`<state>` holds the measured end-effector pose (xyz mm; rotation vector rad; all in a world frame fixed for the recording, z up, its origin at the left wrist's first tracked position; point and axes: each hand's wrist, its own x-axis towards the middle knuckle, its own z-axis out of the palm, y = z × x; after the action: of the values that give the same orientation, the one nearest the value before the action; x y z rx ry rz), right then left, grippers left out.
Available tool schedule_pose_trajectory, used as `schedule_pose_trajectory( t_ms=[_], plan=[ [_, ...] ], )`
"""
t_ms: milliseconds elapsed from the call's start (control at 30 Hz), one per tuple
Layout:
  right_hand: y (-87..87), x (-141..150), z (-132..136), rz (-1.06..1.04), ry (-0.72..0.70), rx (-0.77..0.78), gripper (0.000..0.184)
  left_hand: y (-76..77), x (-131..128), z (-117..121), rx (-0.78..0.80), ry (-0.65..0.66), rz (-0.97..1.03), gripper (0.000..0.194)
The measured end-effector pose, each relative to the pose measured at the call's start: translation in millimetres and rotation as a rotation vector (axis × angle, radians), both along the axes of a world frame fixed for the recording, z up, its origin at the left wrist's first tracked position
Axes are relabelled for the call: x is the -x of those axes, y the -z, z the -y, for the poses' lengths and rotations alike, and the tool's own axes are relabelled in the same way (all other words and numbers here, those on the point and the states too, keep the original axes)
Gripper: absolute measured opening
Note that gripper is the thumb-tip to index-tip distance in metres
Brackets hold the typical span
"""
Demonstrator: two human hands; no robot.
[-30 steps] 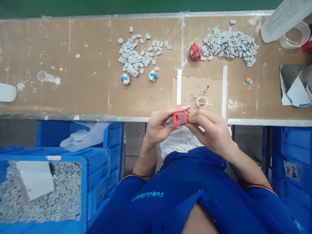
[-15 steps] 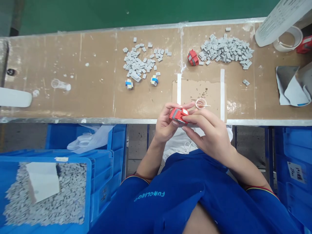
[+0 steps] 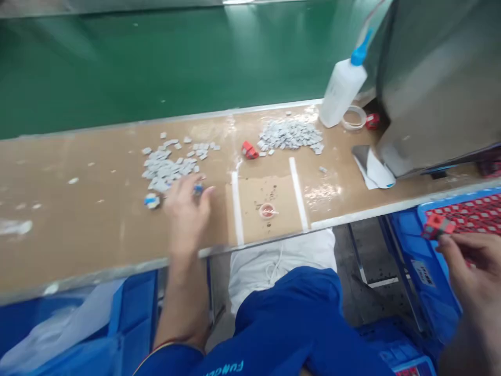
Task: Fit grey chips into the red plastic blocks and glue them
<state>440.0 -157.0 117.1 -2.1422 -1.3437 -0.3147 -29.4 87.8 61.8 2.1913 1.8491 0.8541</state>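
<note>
My right hand [image 3: 472, 271] pinches a red and grey assembled block [image 3: 437, 226] over a blue bin of red blocks [image 3: 467, 213] at the right. My left hand [image 3: 187, 209] reaches across the brown bench [image 3: 97, 209], its fingers blurred, touching a small blue and yellow bundled piece [image 3: 198, 189] next to a pile of loose grey parts [image 3: 168, 164]. A second bundled piece [image 3: 151, 200] lies just left of that hand.
Another pile of grey parts [image 3: 290, 136] and a red block [image 3: 249, 150] lie further back. A small cup [image 3: 267, 211] sits on the taped cardboard patch. A white squeeze bottle [image 3: 343, 86], a tape roll [image 3: 354, 118] and a metal housing [image 3: 438, 78] stand at right.
The hands have separated: the right one carried the red block out over the right bin, the left one reached forward to the bundled pieces. The view swung right and upward.
</note>
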Motion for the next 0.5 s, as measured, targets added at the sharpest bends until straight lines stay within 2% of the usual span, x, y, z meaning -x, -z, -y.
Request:
schedule_pose_trajectory(
  t_ms=[67,133,167,233,300,400,433,500],
  plan=[
    [7.8,-72,8,0.091,0.292,0.095,0.018,7.3,12,-14,0.117,-0.113,-0.198,0.049],
    [12.7,-136,0,0.044,0.623,0.258,0.012,10.9,12,-23,0.191,-0.174,-0.282,0.053],
    [14.5,-163,-10,0.021,0.699,0.333,0.006,10.7,7,-26,0.178,-0.185,-0.305,0.057],
    [18.4,-207,-38,-0.011,0.736,0.409,0.014,7.1,-11,-34,0.094,-0.147,-0.292,0.065],
    [24.4,-235,-68,-0.023,0.723,0.425,0.027,2.1,-35,-47,0.090,0.004,-0.261,0.067],
    [36.7,-256,-104,-0.022,0.721,0.413,0.037,0.7,-67,-74,0.221,0.250,-0.279,0.064],
    [40.5,-260,-111,-0.021,0.718,0.411,0.038,2.4,-73,-83,0.253,0.293,-0.286,0.063],
    [46.2,-266,-120,-0.013,0.690,0.374,0.030,7.8,-79,-97,0.249,0.300,-0.280,0.059]
  ],
)
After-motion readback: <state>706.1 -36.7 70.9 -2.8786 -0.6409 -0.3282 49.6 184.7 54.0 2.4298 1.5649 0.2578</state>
